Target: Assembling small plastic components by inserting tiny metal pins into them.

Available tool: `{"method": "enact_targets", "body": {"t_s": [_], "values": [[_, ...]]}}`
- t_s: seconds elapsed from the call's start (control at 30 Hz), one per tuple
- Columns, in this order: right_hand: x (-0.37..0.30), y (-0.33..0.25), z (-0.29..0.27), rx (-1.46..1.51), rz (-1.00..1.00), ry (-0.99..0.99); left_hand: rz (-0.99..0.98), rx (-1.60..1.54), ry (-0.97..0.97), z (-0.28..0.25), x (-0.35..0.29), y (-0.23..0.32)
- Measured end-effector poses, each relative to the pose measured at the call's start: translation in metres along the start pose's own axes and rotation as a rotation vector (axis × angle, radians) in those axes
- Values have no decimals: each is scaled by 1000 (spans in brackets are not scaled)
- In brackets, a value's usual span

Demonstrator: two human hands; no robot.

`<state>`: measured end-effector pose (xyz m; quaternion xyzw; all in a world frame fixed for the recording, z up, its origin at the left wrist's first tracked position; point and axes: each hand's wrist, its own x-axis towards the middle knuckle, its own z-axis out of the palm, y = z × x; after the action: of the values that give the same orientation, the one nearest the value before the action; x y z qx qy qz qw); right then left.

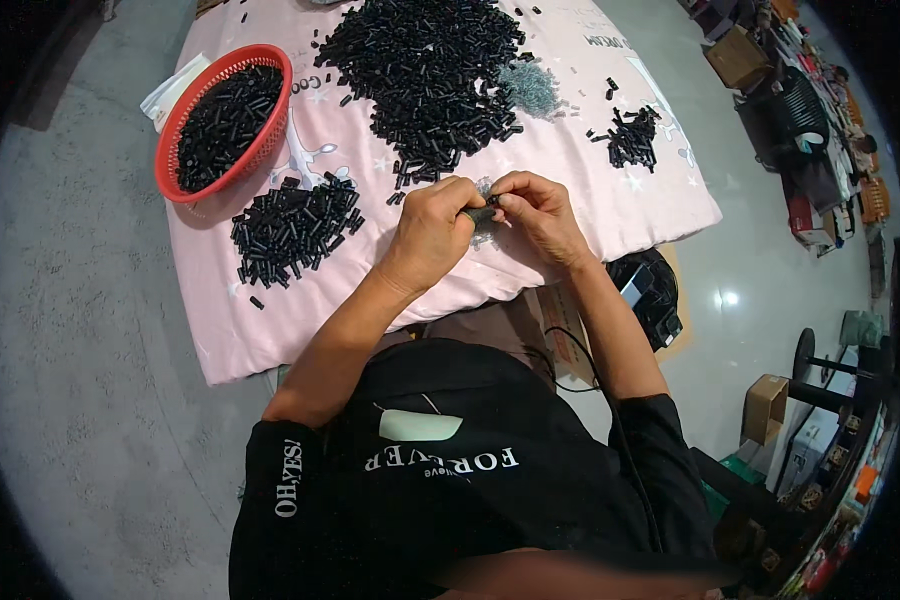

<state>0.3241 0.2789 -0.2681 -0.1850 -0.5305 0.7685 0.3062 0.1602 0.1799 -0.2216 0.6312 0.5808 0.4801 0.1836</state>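
Both hands meet over the near edge of a pink cloth-covered table [240, 345]. My left hand [428, 235] is closed around a short black cylindrical piece [480, 213], its end pointing right. Fingertips of my right hand [542, 215] are pinched at that end, on something too small to make out. Beneath the hands lies a little heap of small clear or silvery bits [485, 238], partly covered by them. Just beyond spreads a large pile of black cylindrical pieces [425, 85], with a second heap of silvery bits [530, 88] at its right side.
At the far left, a red plastic basket [280, 130] holds many black pieces. A smaller pile of them [295, 230] lies in front of it, and another small group [630, 138] at the right. A cardboard box [562, 330] and black bag [653, 290] sit below the table edge.
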Motion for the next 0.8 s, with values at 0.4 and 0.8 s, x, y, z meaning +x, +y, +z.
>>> {"method": "enact_targets", "body": {"t_s": [0.4,0.8], "values": [[2,0,3,187,6,-6,2,-24,48,7,1,-3],[3,-3,3,275,95,14,-77,-86,21,8,-2,-7]]}}
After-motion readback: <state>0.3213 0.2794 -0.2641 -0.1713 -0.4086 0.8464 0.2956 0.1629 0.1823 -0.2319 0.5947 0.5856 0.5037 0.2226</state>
